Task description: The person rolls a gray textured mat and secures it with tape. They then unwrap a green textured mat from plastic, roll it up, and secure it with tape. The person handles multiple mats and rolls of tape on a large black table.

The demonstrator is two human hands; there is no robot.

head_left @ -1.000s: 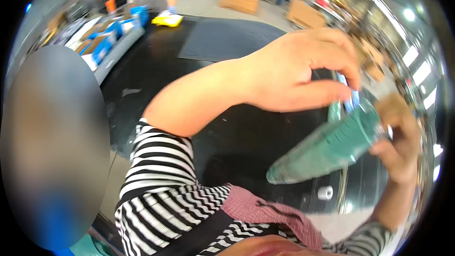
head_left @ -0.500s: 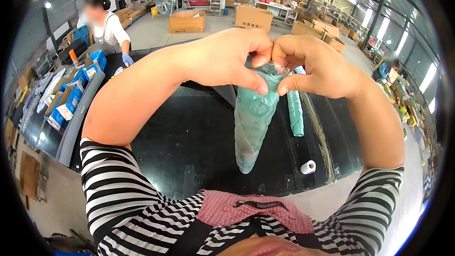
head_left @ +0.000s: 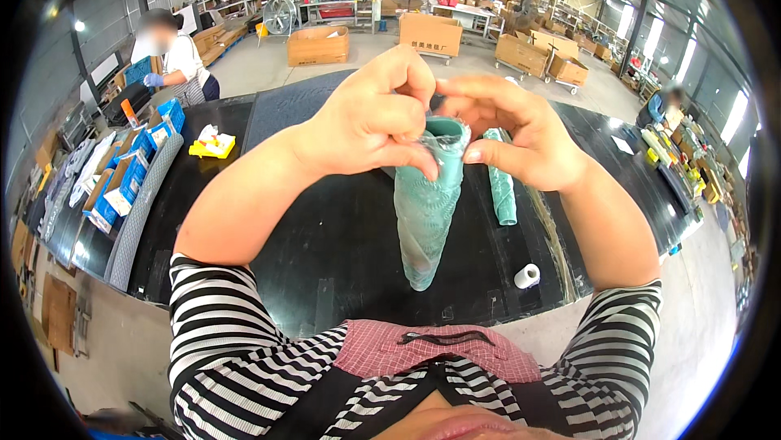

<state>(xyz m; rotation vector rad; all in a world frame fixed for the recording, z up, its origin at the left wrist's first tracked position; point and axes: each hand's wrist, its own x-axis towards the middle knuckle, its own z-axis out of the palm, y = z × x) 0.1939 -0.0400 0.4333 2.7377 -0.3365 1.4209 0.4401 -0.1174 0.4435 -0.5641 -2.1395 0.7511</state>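
A green rolled mat (head_left: 427,216) in clear plastic film stands out in front of me above the black table, its upper end toward my hands and its narrower end toward me. The hollow rolled end shows inside the crinkled film. My left hand (head_left: 370,118) is closed at the left of this end, thumb and bent fingers pinching the film. At the right edge, my right hand (head_left: 525,126) has its thumb against the film and its fingers curved behind the roll, slightly blurred. Beyond lies a second green roll (head_left: 503,196), partly covered by the right hand.
A small white roll (head_left: 527,276) sits near the front edge of the black table (head_left: 325,220). Left of me are a yellow box with white tissue (head_left: 213,144), blue cartons (head_left: 122,183) and a long grey roll (head_left: 146,212). A co-worker (head_left: 183,61) stands at far left.
Gathered film between both hands has parted, and the roll's hollow end now shows. The right fingers have loosened and moved behind it. The co-worker's gloved hand has moved left, off the table.
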